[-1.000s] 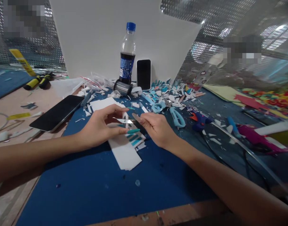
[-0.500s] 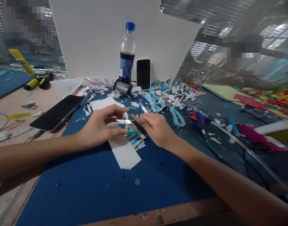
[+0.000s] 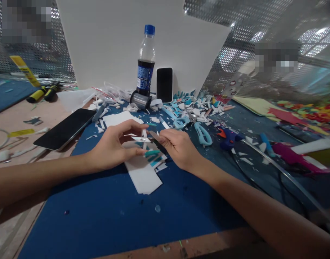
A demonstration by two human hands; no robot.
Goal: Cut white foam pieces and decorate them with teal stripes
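Observation:
My left hand (image 3: pixel 113 145) hovers over a stack of white foam sheets (image 3: pixel 142 178) on the blue mat (image 3: pixel 108 212). Its thumb and fingers pinch a small teal strip (image 3: pixel 152 153). My right hand (image 3: pixel 179 147) is closed on a grey cutter (image 3: pixel 155 136). The cutter's silvery blade (image 3: pixel 140 139) points left, between my left thumb and index finger. More teal strips (image 3: pixel 155 160) lie on the white sheets just below both hands. The two hands almost touch.
A cola bottle (image 3: pixel 145 63) and an upright phone (image 3: pixel 164 85) stand against a white board. Another phone (image 3: pixel 65 128) lies flat at left. Light-blue scissors (image 3: pixel 201 132), a blue glue gun (image 3: pixel 230 137), a tape roll (image 3: pixel 139 100) and foam scraps (image 3: pixel 193 105) crowd the mat's far side.
My right hand has edged slightly left with the cutter, bringing the blade closer in between my left fingers. My left hand has hardly moved.

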